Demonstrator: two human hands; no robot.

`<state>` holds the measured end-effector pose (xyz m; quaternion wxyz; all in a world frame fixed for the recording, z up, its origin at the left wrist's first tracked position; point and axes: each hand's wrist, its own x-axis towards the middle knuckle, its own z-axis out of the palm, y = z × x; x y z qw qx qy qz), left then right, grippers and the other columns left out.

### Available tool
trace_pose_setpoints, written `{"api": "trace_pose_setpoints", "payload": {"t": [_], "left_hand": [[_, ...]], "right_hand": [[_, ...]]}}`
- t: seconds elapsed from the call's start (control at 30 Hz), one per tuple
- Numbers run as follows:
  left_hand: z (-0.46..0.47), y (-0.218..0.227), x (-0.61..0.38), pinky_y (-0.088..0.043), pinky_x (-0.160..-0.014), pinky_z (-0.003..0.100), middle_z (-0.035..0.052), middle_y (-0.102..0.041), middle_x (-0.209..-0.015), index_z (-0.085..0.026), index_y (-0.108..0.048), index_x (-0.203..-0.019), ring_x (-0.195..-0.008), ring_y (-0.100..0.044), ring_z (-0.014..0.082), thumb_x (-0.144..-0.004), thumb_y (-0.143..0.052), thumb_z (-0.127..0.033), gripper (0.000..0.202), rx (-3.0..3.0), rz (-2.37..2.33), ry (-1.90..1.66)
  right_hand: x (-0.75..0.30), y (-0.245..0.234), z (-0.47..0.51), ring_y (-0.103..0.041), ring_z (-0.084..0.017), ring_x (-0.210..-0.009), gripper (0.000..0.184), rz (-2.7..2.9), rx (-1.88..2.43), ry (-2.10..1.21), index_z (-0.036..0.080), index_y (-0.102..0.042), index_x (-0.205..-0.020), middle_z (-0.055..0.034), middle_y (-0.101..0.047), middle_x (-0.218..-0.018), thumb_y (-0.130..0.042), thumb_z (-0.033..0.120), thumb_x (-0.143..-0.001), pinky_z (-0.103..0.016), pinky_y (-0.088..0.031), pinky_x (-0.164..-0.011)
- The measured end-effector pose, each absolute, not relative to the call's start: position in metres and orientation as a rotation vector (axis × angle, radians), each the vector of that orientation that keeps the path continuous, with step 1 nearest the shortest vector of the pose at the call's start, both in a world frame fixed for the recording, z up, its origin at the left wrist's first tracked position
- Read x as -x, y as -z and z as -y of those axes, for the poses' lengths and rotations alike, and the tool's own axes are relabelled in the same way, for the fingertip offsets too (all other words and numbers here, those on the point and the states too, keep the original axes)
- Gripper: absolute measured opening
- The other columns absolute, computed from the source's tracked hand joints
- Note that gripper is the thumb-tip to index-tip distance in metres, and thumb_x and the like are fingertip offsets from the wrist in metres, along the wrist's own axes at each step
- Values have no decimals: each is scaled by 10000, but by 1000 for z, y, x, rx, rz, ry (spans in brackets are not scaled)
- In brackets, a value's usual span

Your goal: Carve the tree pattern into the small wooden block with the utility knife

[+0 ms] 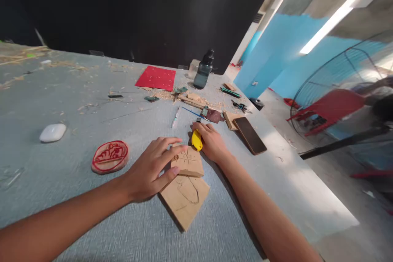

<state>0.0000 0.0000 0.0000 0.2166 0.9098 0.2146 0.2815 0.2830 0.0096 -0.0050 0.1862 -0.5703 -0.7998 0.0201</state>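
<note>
Your left hand (150, 168) lies flat, fingers spread, on the small wooden block (188, 162). That block rests on top of a larger wooden board (185, 198), which lies on the grey surface (92, 196) directly in front of you. Your right hand (211, 141) is just beyond the block, closed around a yellow utility knife (197, 140), whose body touches the block's far edge.

The small block is pale, roughly square, with shallow carved lines radiating across its top face. The larger board is tilted cornerwise and shows a curved pencil outline. A round, red-inked carved stamp (109, 156) lies near your left hand.
</note>
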Motion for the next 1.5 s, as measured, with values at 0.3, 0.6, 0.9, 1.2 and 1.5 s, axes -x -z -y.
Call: {"api": "trace_pose_setpoints", "payload": {"t": [0.3, 0.6, 0.9, 1.2, 1.5], "left_hand": [[5, 1, -3, -441, -1129, 502, 115, -501, -1553, -292, -482, -1489, -1397, -508, 304, -1077, -502, -354, 417, -2603, -592, -796], [-2, 12, -7, -397, -1170, 563, 133, -541, -1534, -251, -438, -1504, -1433, -474, 353, -1041, -554, -593, 587, -2453, -842, -738], [-4, 15, -3, -431, -1125, 511, 67, -554, -1491, -339, -406, -1510, -1361, -513, 314, -989, -621, -654, 645, -2363, -917, -655], [-2, 7, -5, -454, -1060, 462, 86, -556, -1393, -286, -413, -1452, -1279, -531, 303, -887, -766, -638, 754, -2487, -846, -760], [0, 8, -3, -401, -1102, 490, 108, -552, -1445, -265, -435, -1450, -1329, -511, 322, -910, -766, -596, 714, -2568, -712, -919]], "right_hand": [[-274, -1, 7, -619, -311, -1143, 448, 2044, 1497, -53, 212, -472, -1324, -154, -662, -1295, -529, 106, -892, -459, -522, -976], [-260, -25, 30, -630, -235, -991, 173, 1355, 1198, -414, 323, -580, -1114, -39, -638, -1116, -660, 326, -961, -446, -541, -897], [-250, -1, 56, -578, -162, -793, 104, 1290, 1129, -599, 274, -653, -995, 8, -626, -907, -731, 338, -976, -316, -469, -709], [-240, -1, 67, -581, -184, -867, 69, 1223, 888, -585, 261, -698, -1023, -19, -607, -922, -701, 317, -984, -337, -471, -755], [-242, -6, 78, -508, -137, -685, 52, 1161, 873, -712, 247, -678, -1003, -16, -603, -886, -674, 298, -993, -245, -407, -515]]}}
